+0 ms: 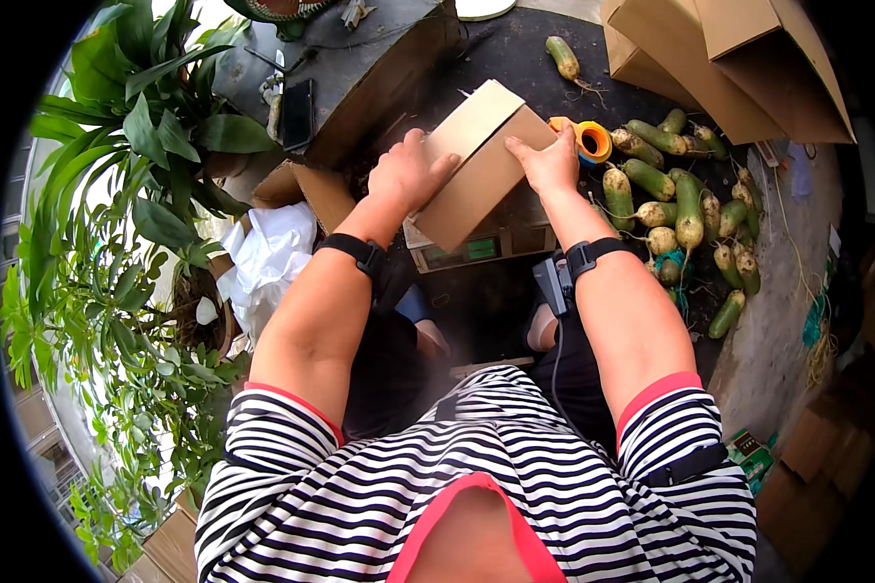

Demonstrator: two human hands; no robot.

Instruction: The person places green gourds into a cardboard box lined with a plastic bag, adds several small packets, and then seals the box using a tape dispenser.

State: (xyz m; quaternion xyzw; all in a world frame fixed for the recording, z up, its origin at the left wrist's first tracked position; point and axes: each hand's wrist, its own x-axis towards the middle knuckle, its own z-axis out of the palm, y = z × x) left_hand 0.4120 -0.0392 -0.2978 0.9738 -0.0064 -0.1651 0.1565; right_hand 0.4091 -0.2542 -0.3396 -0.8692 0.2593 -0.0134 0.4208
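A closed cardboard box [474, 182] is held at a tilt between my two hands, above a digital scale [481, 250] with a green display. My left hand [408, 171] presses on the box's left side, its thumb on the top near the seam. My right hand [550, 160] grips the right side, thumb on the cardboard. Right beside my right fingers lies an orange tape dispenser [594, 142] with a blue part; whether those fingers touch it, I cannot tell. Several green radishes [689, 211] lie in a heap to the right, and a single radish [563, 58] lies farther off.
At the upper right stands a large open cardboard box [729, 65]. A dark table [379, 55] at the upper left bears a phone [297, 114] and a knife [279, 69]. White plastic bags [273, 248] sit by a small open carton [324, 193]. Potted plants [168, 167] line the left.
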